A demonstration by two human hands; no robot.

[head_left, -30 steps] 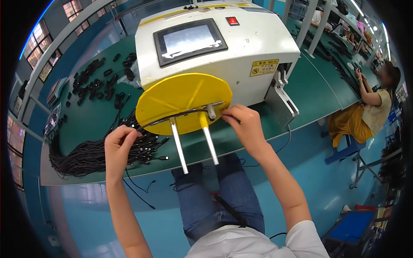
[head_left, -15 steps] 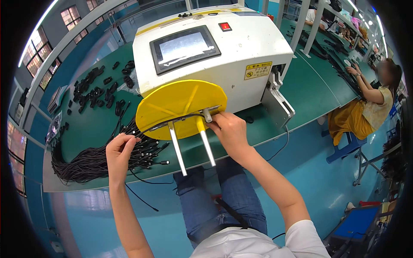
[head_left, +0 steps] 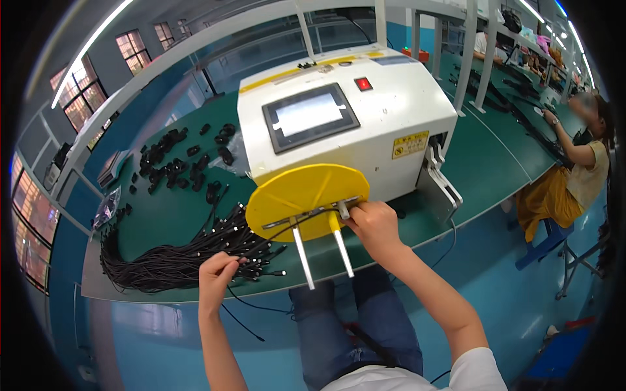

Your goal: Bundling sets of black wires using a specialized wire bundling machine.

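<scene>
The right hand (head_left: 377, 227) has been brought in from the right edge of the yellow disc (head_left: 306, 186) to the grey peg (head_left: 343, 210), where its grip is drawn close; whether the peg, a cable end or nothing is grasped cannot be told, since the fingertips are hidden. The black cable (head_left: 279, 233) is kept pinched in the grip of the left hand (head_left: 217, 274), beside the bundle (head_left: 169, 264) on the green table (head_left: 482, 169). From there the cable is led slantwise up across the disc, past the roots of two rods (head_left: 304, 257), toward the peg. By this shift, it seems, the cable's span is now attended at both sides, though no winding can be made out
</scene>
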